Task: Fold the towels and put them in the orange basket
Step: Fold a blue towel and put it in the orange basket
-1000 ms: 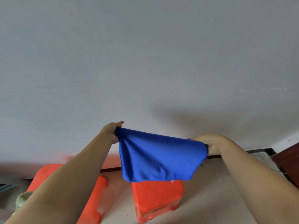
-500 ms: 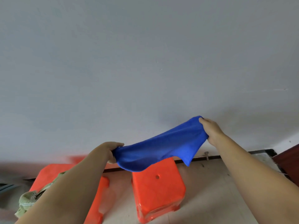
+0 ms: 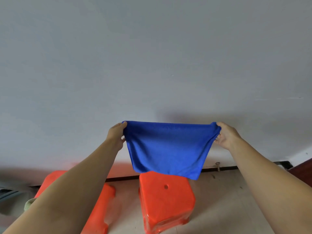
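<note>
A blue towel hangs in the air in front of a grey wall, stretched flat between my two hands. My left hand pinches its upper left corner. My right hand grips its upper right corner. The towel's lower edge hangs just above an orange stool. At the lower left stands the orange basket, mostly hidden behind my left forearm. A bit of pale green cloth shows at the basket's left side.
An orange plastic stool with a hole in its seat stands on the tiled floor below the towel. A dark skirting line runs along the wall's foot. A dark wooden piece stands at the far right.
Both hands rose and spread apart, so the towel went from a slack slanted drape to a flat sheet held level by its upper corners.
</note>
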`<state>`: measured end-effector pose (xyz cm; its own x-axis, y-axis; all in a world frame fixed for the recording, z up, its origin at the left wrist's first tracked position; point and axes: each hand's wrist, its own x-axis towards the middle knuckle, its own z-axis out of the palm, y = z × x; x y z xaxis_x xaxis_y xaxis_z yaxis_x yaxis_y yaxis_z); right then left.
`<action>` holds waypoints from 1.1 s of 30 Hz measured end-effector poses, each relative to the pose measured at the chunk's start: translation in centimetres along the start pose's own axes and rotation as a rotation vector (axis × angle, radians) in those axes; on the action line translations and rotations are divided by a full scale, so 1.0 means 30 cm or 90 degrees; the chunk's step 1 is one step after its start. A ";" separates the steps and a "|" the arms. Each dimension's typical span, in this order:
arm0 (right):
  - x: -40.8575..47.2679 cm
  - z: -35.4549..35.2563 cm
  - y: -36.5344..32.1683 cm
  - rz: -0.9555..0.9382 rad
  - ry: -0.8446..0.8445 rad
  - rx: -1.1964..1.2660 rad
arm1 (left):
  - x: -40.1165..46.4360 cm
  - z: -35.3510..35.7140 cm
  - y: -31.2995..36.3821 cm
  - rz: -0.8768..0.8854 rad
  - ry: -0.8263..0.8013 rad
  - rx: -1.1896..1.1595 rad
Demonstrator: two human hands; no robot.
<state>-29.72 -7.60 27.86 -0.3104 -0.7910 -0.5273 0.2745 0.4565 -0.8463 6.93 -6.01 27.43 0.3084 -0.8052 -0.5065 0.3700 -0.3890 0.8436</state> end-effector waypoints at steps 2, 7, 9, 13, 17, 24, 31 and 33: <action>-0.009 0.008 -0.012 0.006 -0.028 -0.043 | -0.005 0.008 0.023 0.015 -0.004 -0.058; -0.019 0.031 -0.053 0.006 -0.029 -0.084 | -0.031 0.030 0.069 0.002 0.020 -0.139; -0.028 0.036 -0.072 -0.002 -0.013 -0.062 | -0.034 0.028 0.080 0.010 0.032 -0.143; -0.049 0.048 -0.110 -0.004 -0.027 0.013 | -0.028 0.016 0.108 0.047 0.017 -0.133; -0.074 0.068 -0.144 0.011 -0.046 0.049 | -0.021 0.021 0.141 0.046 -0.017 -0.144; -0.068 0.065 -0.153 0.000 -0.044 0.015 | -0.026 0.032 0.179 0.022 -0.038 -0.141; -0.074 0.066 -0.171 -0.124 -0.006 0.082 | -0.027 0.040 0.200 0.151 0.050 0.107; -0.069 0.069 -0.171 -0.151 0.016 0.095 | -0.030 0.046 0.203 0.182 0.073 0.146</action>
<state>-28.61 -9.15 33.45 -0.4035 -0.8576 -0.3190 0.3219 0.1933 -0.9268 7.69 -8.26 33.28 0.4713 -0.8454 -0.2514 0.0538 -0.2570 0.9649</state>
